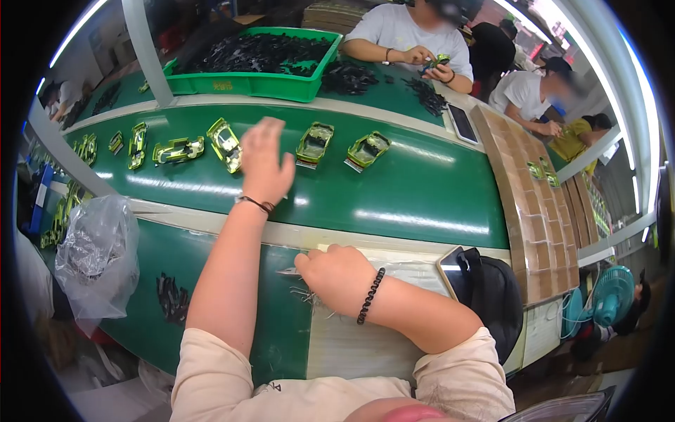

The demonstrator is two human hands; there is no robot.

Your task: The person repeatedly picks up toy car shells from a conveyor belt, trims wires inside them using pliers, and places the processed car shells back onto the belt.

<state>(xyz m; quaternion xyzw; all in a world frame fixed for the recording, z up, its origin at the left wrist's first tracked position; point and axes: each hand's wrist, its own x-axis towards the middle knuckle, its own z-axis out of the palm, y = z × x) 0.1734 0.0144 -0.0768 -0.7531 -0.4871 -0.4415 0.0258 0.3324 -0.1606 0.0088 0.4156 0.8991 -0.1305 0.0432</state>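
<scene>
My left hand [266, 160] reaches over the green belt [408, 193], its fingers apart, beside a yellow-green toy car body [225, 145]. Whether it touches that body is hard to tell. Two more car bodies lie to its right, one upright on the belt [315, 145] and one tilted [368, 151]. Close to me, my right hand [337, 276] is closed over the work surface. A small thin piece [287, 271] sticks out at its fingertips, too small to name. Thin metal parts [304, 294] lie just below that hand.
More car bodies [178, 150] lie further left. A green tray [246, 86] of black parts stands behind the belt. At right are a divided cardboard box [524, 204] and a black bag [492, 295]; at left, a plastic bag [98, 257]. Across the belt a person [415, 35] handles a part.
</scene>
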